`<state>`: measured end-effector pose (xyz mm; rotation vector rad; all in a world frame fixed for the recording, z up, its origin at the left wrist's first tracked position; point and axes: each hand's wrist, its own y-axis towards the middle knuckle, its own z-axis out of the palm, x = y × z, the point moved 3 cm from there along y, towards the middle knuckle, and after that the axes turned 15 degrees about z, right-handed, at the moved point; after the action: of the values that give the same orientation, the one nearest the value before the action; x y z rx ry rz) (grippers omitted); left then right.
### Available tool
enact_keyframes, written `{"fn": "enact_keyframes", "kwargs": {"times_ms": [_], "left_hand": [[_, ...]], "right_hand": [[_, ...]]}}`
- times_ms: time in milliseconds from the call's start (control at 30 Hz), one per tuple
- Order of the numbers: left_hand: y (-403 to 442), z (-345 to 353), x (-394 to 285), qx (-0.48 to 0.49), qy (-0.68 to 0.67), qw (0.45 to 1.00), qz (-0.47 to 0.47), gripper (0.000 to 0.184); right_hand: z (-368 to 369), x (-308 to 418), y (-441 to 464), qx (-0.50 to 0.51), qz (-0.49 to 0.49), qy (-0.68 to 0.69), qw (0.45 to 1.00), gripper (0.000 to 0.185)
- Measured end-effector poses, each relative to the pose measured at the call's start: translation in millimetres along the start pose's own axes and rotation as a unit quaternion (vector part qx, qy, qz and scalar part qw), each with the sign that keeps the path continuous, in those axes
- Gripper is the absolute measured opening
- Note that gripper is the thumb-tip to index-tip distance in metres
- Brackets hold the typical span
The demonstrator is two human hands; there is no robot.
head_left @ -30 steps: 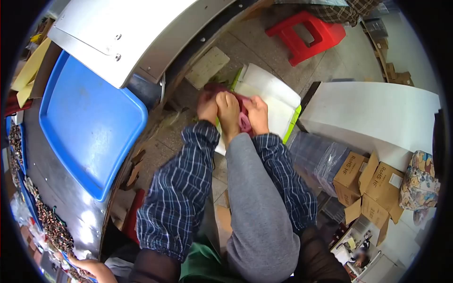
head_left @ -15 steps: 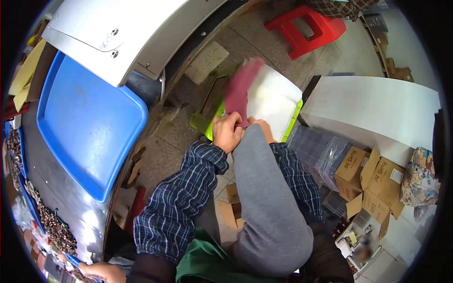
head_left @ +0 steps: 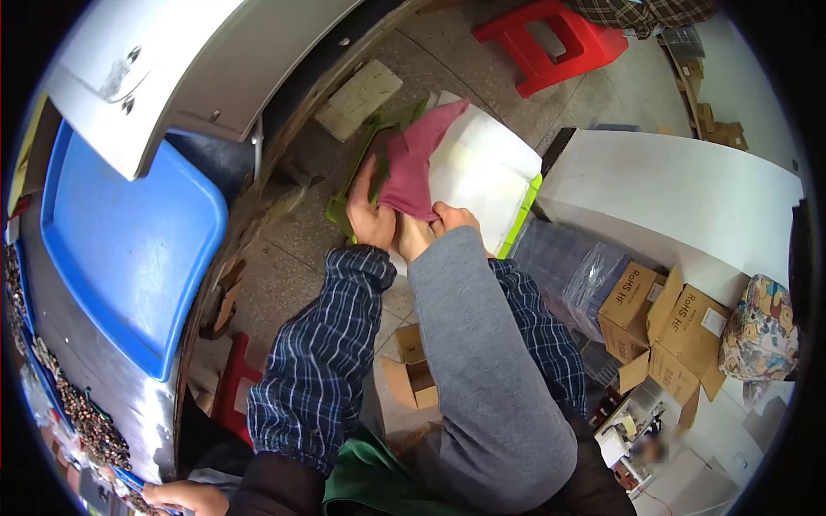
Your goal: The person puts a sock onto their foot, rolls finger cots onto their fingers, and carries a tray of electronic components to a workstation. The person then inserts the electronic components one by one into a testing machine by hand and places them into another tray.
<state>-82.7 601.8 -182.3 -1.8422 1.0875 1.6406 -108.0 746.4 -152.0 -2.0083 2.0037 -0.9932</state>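
Note:
A maroon sock (head_left: pixel 417 159) covers my raised foot, its cuff stretched at the bare ankle (head_left: pixel 415 239). My left hand (head_left: pixel 372 219) is closed on the left side of the cuff, with its fingers running along the sock. On the right side of the cuff, my right hand (head_left: pixel 453 218) is closed with bent fingers pinching the edge. The grey trouser leg (head_left: pixel 490 344) reaches from the ankle back towards me, partly hiding my right forearm. Beyond the foot lies a white sheet or board (head_left: pixel 482 163) on a lime-green stand (head_left: pixel 523 215).
A blue tray (head_left: pixel 129 249) sits on the metal table at left, near small dark parts (head_left: pixel 90 421). Another person's hand (head_left: pixel 188 496) shows at lower left. A red stool (head_left: pixel 559 47) stands ahead; open cardboard boxes (head_left: pixel 688 335) are at right.
My left hand has moved left and forward along the sock, and my hands are farther apart. The ankle now shows between them, and the blurred sock has become sharp. The view has shifted slightly.

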Motion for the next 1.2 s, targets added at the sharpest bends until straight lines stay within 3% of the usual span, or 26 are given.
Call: {"fn": "enact_keyframes", "kwargs": {"times_ms": [33,100,167,233,300,367,433,567,633,667,700,767,800,833,900,1000,1167,1200], "left_hand": [[-2,3,2,-0.035,-0.063,0.994,0.076,0.031],[1,8,-5,-0.038,-0.113,0.993,0.022,0.025],[7,8,2,-0.101,-0.159,0.972,-0.142,0.024],[8,5,-1,-0.109,-0.184,0.96,-0.179,0.019],[8,-2,-12,0.01,-0.177,0.983,-0.056,0.014],[2,-17,-20,0.049,-0.226,0.969,-0.093,0.011],[-3,-30,-31,0.225,-0.137,0.964,-0.03,0.019],[-27,-30,-15,0.221,-0.002,0.975,-0.032,0.021],[-32,-17,-3,0.049,0.036,0.995,-0.077,0.018],[-28,-12,-13,0.077,0.097,0.982,-0.144,0.017],[-35,-10,-3,0.078,0.095,0.982,-0.147,0.017],[-32,-6,0,0.061,0.184,0.978,0.08,0.019],[-33,-8,2,0.14,0.244,0.958,0.043,0.023],[-31,-12,1,0.134,0.245,0.959,0.048,0.023],[-32,-14,2,0.233,0.288,0.928,0.031,0.024],[-34,-13,4,0.256,0.321,0.912,0.008,0.021],[-52,-20,-4,0.245,0.375,0.893,0.046,0.013],[-56,-20,-2,0.233,0.343,0.91,0.025,0.013]], "right_hand": [[1,-2,0,0.001,0.005,0.001,1.0,0.013],[-3,2,-2,-0.004,-0.008,0.009,1.0,0.013],[-4,5,-2,-0.002,-0.009,0.007,1.0,0.013],[-5,4,-3,0.0,-0.01,0.008,1.0,0.013],[-2,0,-2,-0.007,-0.01,0.0,1.0,0.012],[1,-2,0,-0.02,-0.007,0.016,1.0,0.013],[2,1,-1,-0.03,-0.008,0.031,0.999,0.015],[-3,3,-2,-0.02,-0.019,0.047,0.998,0.017],[-1,-4,-6,0.004,-0.008,0.027,1.0,0.019],[-1,-6,-10,0.007,-0.009,0.02,1.0,0.019],[-1,-8,-15,0.012,-0.009,0.013,1.0,0.018],[-1,-8,-19,0.015,0.02,0.018,1.0,0.017],[0,-7,-20,0.021,0.051,0.025,0.998,0.017],[-4,-4,-16,0.018,0.044,0.025,0.999,0.017],[-13,2,-11,0.016,-0.026,-0.006,1.0,0.014],[-23,10,0,0.016,-0.105,-0.111,0.988,0.012],[-67,49,-10,-0.015,-0.187,-0.117,0.975,0.009],[-71,55,-9,-0.005,-0.202,-0.144,0.969,0.01]]}}
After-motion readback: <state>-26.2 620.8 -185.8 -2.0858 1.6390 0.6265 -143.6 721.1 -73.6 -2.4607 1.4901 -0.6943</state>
